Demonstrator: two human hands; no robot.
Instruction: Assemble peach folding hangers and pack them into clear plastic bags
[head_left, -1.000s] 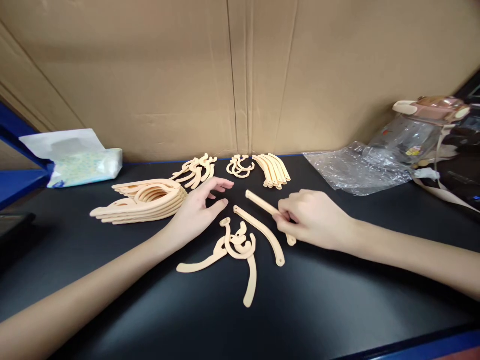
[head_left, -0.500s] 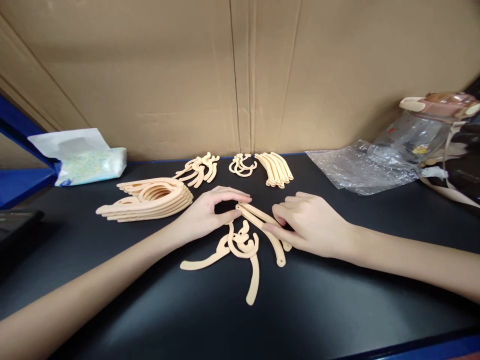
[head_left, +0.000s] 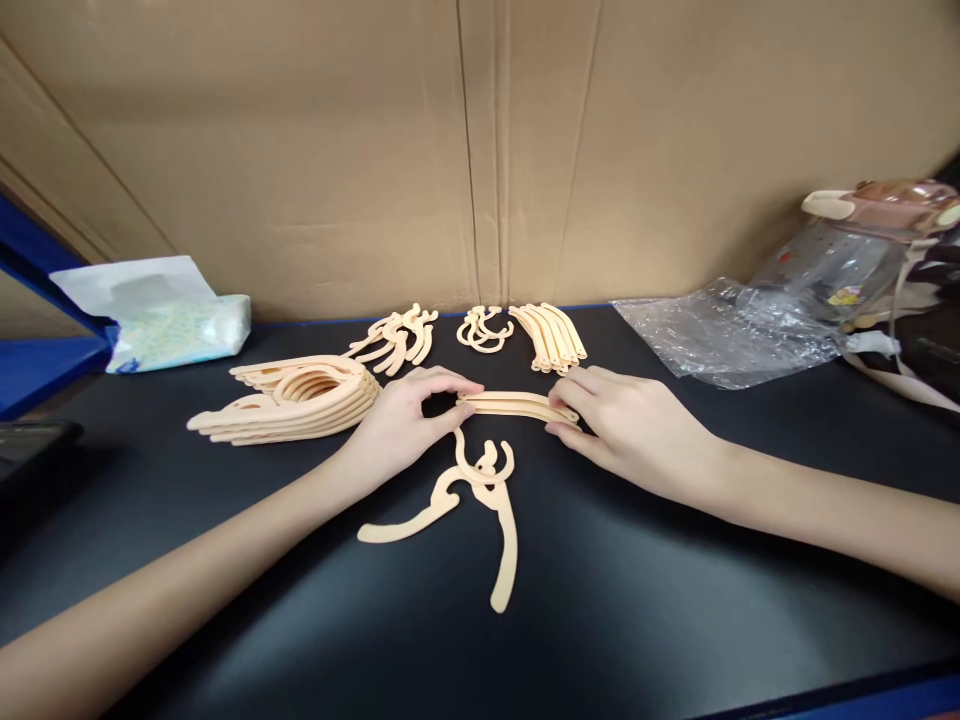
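Two peach plastic curved bars (head_left: 517, 406) lie stacked together, held level just above the black table (head_left: 675, 620). My left hand (head_left: 409, 425) pinches their left end and my right hand (head_left: 630, 430) pinches their right end. Just in front of the bars lie a peach hook piece (head_left: 486, 466) and two curved arm pieces (head_left: 504, 540) on the table. Both hands are closed on the bars.
A stack of assembled peach hangers (head_left: 292, 398) sits at the left. Along the back are piles of arm pieces (head_left: 396, 340), hooks (head_left: 484, 328) and bars (head_left: 555, 338). A tissue pack (head_left: 169, 320) lies far left; a clear plastic bag (head_left: 720, 335) and a bottle (head_left: 847, 260) far right. Cardboard wall behind.
The two separate bars were brought together and turned from slanted to level. My left hand moved onto their left end; my right hand shifted to the right end.
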